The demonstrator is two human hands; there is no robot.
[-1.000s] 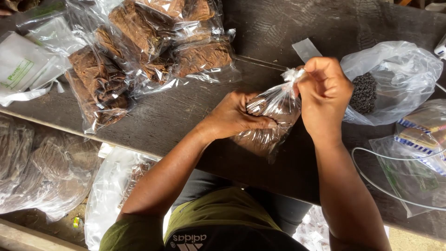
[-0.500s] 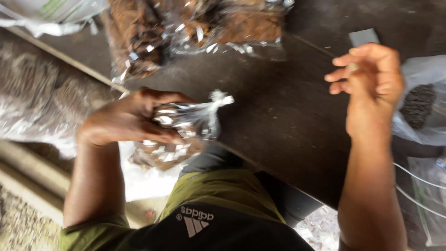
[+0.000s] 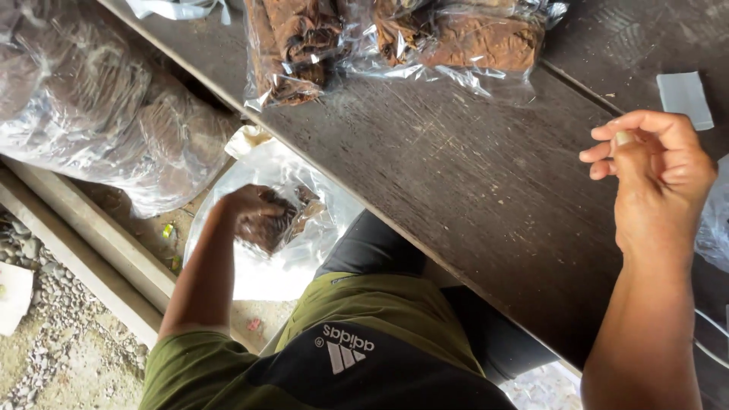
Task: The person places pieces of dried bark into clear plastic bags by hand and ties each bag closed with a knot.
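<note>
head view, entry one: small clear packet (image 3: 282,220) of dark brown leaf-like material, count one. the left hand (image 3: 247,215) is holding it below the near edge of the counter (image 3: 486,190), over the mouth of a large clear sack (image 3: 262,266) that is sitting on the ground beside the person's leg. grip of the left hand is closing around the packet's upper side, fingers wrapped over the film. judged handling: it is looking light, soft and crushable, with slippery crinkling film; the contents are likely brittle, so a loose cupped hold around the body or a pinch at the gathered neck would suit better than a squeeze.

entry two: right hand (image 3: 657,178), hovering above the counter toward its right end, fingertips drawn together with thumb against forefinger. whether anything thin is pinched there, i cannot tell; nothing is showing plainly.

entry three: filled packets of the same brown material (image 3: 395,38), lying at the far edge of the counter; at least three are showing, overlapping, so an exact count is uncertain.

entry four: pale flat slip (image 3: 685,99), count one, lying on the counter just beyond the right hand.

entry five: bulk bag of brown stock (image 3: 99,114), count one in view, lying on the ground left of the counter, beyond the large clear sack.
</note>
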